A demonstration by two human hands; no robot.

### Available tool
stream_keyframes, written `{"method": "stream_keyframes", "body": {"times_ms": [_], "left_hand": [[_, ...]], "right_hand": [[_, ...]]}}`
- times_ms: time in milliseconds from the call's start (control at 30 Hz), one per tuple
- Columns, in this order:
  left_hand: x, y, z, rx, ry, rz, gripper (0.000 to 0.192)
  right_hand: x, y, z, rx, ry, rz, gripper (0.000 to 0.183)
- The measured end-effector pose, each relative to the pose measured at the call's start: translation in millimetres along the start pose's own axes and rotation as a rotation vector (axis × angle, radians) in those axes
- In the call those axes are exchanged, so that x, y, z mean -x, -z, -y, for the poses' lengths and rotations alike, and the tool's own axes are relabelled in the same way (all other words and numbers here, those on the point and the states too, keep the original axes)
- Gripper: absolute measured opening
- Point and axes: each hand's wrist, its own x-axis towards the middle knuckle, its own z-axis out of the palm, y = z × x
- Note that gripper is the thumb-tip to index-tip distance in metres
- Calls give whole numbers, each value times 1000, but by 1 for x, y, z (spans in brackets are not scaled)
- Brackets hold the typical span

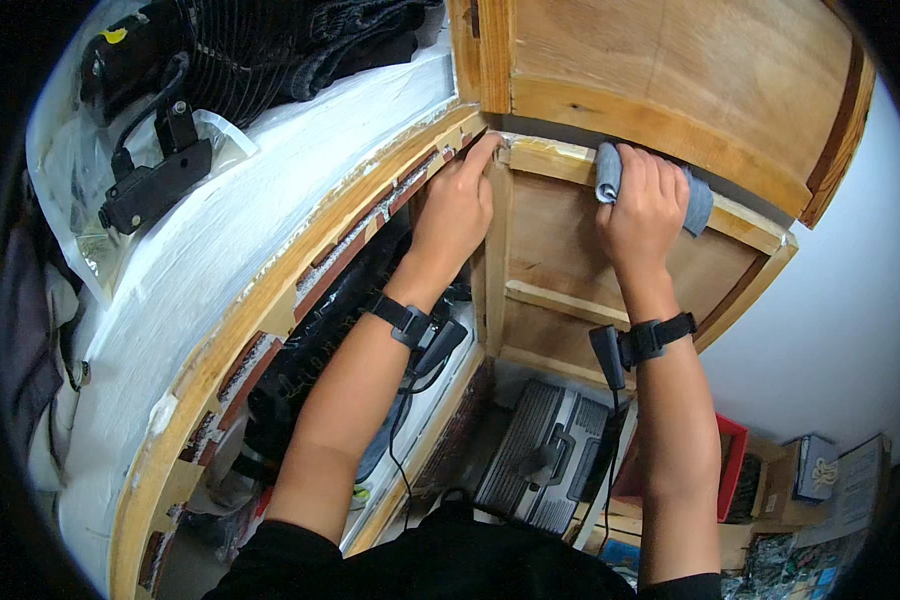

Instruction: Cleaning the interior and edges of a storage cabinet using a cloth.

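Observation:
My right hand [645, 206] grips a folded grey-blue cloth [608, 172] against the top edge of a wooden door frame [547, 159] with plywood panels. To its left, my left hand [454, 210] reaches up to the corner where this frame meets a long wooden shelf edge [270, 270]. Its index finger points at the corner and appears to touch it; the other fingers are bent, and the side facing away is hidden. Above the cloth is a second wooden panel [675, 52], separated by a dark gap. Both wrists wear black straps with cabled devices.
A white-surfaced shelf [195, 217] on the left holds a black metal bracket [161, 187], plastic bags and dark clothing. Below stand a grey hard case [544, 457], a red bin [733, 465] and cardboard boxes [784, 480]. A pale wall [832, 322] lies right.

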Motion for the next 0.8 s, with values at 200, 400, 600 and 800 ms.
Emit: {"method": "stream_keyframes", "body": {"times_ms": [200, 400, 600, 800], "left_hand": [[1, -6, 4, 83, -35, -79, 41], [7, -11, 17, 522, 328, 111, 48], [4, -9, 11, 315, 43, -12, 26], [4, -10, 16, 272, 6, -58, 19]], "right_hand": [[1, -1, 1, -34, -15, 6, 41], [0, -1, 2, -11, -3, 6, 36], [1, 0, 0, 22, 3, 33, 36], [-14, 24, 9, 103, 125, 213, 38]]}}
